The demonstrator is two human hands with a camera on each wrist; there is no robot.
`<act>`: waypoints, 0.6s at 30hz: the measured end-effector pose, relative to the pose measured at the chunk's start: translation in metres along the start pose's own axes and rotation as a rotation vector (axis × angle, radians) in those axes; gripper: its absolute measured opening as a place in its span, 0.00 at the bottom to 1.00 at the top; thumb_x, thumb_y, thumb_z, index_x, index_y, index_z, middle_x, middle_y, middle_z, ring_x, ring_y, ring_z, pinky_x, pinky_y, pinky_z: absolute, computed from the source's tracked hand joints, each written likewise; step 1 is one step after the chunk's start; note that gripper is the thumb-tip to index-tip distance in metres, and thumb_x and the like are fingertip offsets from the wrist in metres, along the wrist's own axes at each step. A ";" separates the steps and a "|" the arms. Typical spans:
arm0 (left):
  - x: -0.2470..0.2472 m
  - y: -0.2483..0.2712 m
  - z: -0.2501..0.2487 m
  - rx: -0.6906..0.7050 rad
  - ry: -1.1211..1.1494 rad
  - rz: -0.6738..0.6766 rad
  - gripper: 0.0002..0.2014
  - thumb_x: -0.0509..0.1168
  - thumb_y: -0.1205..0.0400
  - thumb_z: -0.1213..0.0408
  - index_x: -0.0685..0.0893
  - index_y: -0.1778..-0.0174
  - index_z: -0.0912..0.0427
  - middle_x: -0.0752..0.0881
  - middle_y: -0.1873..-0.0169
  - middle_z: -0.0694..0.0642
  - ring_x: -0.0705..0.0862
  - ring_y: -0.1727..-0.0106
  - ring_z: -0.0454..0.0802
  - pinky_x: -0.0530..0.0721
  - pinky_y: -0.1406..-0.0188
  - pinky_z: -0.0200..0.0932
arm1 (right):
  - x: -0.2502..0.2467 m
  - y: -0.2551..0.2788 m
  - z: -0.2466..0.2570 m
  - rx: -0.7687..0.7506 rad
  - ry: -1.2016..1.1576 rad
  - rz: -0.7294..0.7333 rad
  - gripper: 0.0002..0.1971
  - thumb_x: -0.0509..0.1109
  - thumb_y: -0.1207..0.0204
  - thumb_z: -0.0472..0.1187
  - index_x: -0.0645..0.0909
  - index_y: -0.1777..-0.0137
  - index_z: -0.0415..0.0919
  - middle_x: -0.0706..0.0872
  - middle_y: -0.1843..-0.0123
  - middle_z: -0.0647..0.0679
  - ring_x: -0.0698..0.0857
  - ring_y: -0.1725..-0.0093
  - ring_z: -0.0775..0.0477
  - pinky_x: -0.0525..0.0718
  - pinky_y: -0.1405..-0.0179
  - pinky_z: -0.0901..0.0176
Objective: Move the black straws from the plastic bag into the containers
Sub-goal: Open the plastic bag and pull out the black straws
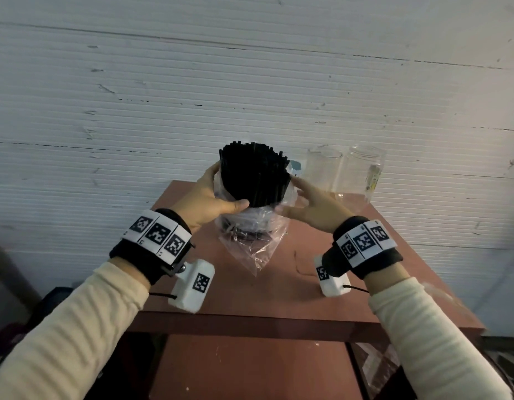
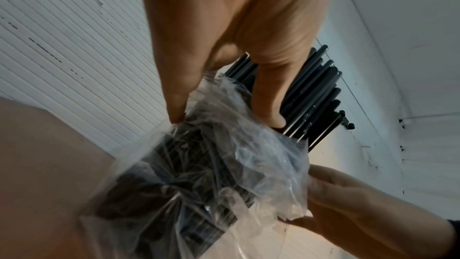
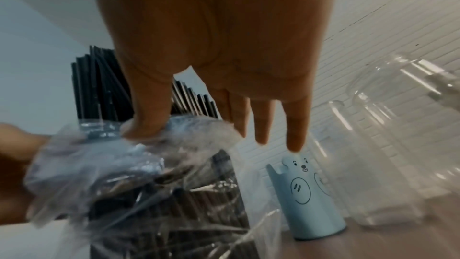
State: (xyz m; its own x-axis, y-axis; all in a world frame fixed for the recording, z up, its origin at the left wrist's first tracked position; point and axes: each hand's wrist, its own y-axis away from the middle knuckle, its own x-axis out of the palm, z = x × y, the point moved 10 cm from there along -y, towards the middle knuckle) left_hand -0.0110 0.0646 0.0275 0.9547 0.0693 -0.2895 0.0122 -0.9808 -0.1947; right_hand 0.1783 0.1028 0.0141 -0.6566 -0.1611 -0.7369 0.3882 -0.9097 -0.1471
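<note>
A thick bundle of black straws (image 1: 254, 174) stands upright out of a crumpled clear plastic bag (image 1: 250, 243) on the reddish table (image 1: 250, 295). My left hand (image 1: 209, 197) grips the bundle from the left, thumb across the front; its thumb (image 2: 271, 105) lies on the straws (image 2: 313, 95) just above the bag (image 2: 224, 164). My right hand (image 1: 313, 200) is at the bundle's right side and pinches the bunched bag rim (image 3: 174, 135) between thumb (image 3: 147, 121) and straight fingers. Two clear jars (image 1: 325, 168) (image 1: 365, 171) stand behind on the right.
A small blue holder with a bear face (image 3: 306, 194) stands just behind the bag, next to the clear jars (image 3: 398, 145). A ribbed white wall (image 1: 250, 82) rises close behind the table. The table's front edge (image 1: 250, 321) is near my wrists.
</note>
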 end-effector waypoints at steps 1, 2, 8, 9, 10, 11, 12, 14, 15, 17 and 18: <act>0.000 0.000 0.001 -0.002 -0.038 -0.006 0.48 0.78 0.28 0.69 0.56 0.16 0.55 0.72 0.23 0.54 0.71 0.24 0.48 0.70 0.37 0.31 | -0.004 0.002 0.002 0.011 -0.009 -0.012 0.53 0.75 0.30 0.59 0.45 0.14 0.46 0.53 0.13 0.50 0.56 0.16 0.48 0.59 0.23 0.56; -0.001 0.000 0.000 -0.005 -0.072 -0.005 0.48 0.78 0.27 0.67 0.56 0.15 0.54 0.72 0.23 0.54 0.70 0.23 0.49 0.68 0.39 0.29 | -0.009 0.005 0.006 0.010 -0.024 -0.036 0.57 0.75 0.32 0.61 0.42 0.14 0.46 0.50 0.13 0.50 0.52 0.15 0.50 0.56 0.23 0.58; 0.006 -0.007 0.011 -0.066 0.095 0.048 0.49 0.77 0.27 0.71 0.53 0.16 0.53 0.71 0.26 0.52 0.71 0.24 0.47 0.75 0.29 0.40 | -0.038 0.022 0.090 -0.405 0.021 -0.292 0.48 0.65 0.28 0.66 0.46 0.14 0.51 0.46 0.13 0.55 0.46 0.15 0.58 0.51 0.18 0.59; 0.007 -0.008 0.013 -0.072 0.128 0.043 0.49 0.76 0.27 0.72 0.53 0.16 0.51 0.73 0.26 0.53 0.73 0.26 0.47 0.76 0.30 0.43 | -0.033 0.024 0.103 -0.477 0.094 -0.304 0.43 0.64 0.24 0.65 0.48 0.14 0.52 0.49 0.13 0.55 0.47 0.14 0.56 0.52 0.17 0.54; 0.009 -0.009 0.015 -0.076 0.148 0.048 0.49 0.76 0.26 0.73 0.53 0.16 0.50 0.73 0.28 0.53 0.75 0.28 0.47 0.77 0.34 0.41 | -0.026 0.023 0.112 -0.516 0.180 -0.300 0.39 0.62 0.21 0.64 0.50 0.15 0.55 0.51 0.13 0.56 0.48 0.14 0.53 0.53 0.16 0.47; 0.011 -0.010 0.015 -0.073 0.160 0.059 0.49 0.75 0.26 0.73 0.52 0.16 0.50 0.73 0.29 0.52 0.75 0.29 0.46 0.78 0.38 0.39 | -0.017 0.019 0.116 -0.524 0.260 -0.288 0.36 0.59 0.19 0.63 0.51 0.15 0.57 0.53 0.13 0.56 0.49 0.14 0.51 0.54 0.16 0.42; 0.013 -0.011 0.014 -0.067 0.166 0.080 0.49 0.75 0.26 0.74 0.51 0.15 0.50 0.73 0.28 0.52 0.76 0.29 0.46 0.78 0.39 0.39 | -0.009 0.014 0.117 -0.516 0.314 -0.279 0.33 0.57 0.18 0.61 0.52 0.16 0.57 0.54 0.14 0.56 0.50 0.14 0.49 0.55 0.17 0.40; 0.018 -0.012 0.012 -0.054 0.154 0.135 0.53 0.77 0.28 0.74 0.49 0.15 0.50 0.73 0.26 0.55 0.76 0.27 0.49 0.78 0.34 0.43 | -0.005 0.006 0.115 -0.513 0.313 -0.306 0.27 0.57 0.15 0.56 0.59 0.17 0.55 0.61 0.15 0.53 0.58 0.15 0.46 0.62 0.19 0.41; 0.019 -0.012 0.010 -0.041 0.134 0.154 0.54 0.77 0.31 0.72 0.49 0.15 0.50 0.73 0.25 0.56 0.76 0.27 0.50 0.77 0.31 0.45 | -0.007 0.003 0.115 -0.525 0.289 -0.335 0.25 0.58 0.15 0.53 0.63 0.18 0.53 0.65 0.17 0.51 0.62 0.17 0.45 0.66 0.21 0.42; 0.019 -0.014 0.008 -0.030 0.105 0.175 0.52 0.74 0.28 0.72 0.49 0.15 0.48 0.73 0.24 0.57 0.75 0.25 0.51 0.76 0.29 0.45 | -0.012 -0.002 0.115 -0.559 0.278 -0.379 0.23 0.59 0.14 0.49 0.67 0.20 0.51 0.69 0.19 0.48 0.67 0.20 0.44 0.69 0.23 0.44; 0.018 -0.014 0.007 -0.020 0.094 0.176 0.49 0.72 0.24 0.75 0.49 0.14 0.48 0.73 0.23 0.58 0.74 0.24 0.51 0.76 0.29 0.45 | -0.014 -0.004 0.116 -0.585 0.286 -0.400 0.23 0.59 0.14 0.47 0.67 0.20 0.51 0.69 0.19 0.48 0.67 0.20 0.44 0.69 0.22 0.44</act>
State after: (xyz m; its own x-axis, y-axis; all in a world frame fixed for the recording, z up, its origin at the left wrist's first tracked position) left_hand 0.0045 0.0805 0.0187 0.9661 -0.1202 -0.2283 -0.1525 -0.9798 -0.1296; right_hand 0.1109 0.0640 0.1012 -0.6567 0.3159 -0.6848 0.4881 -0.5143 -0.7052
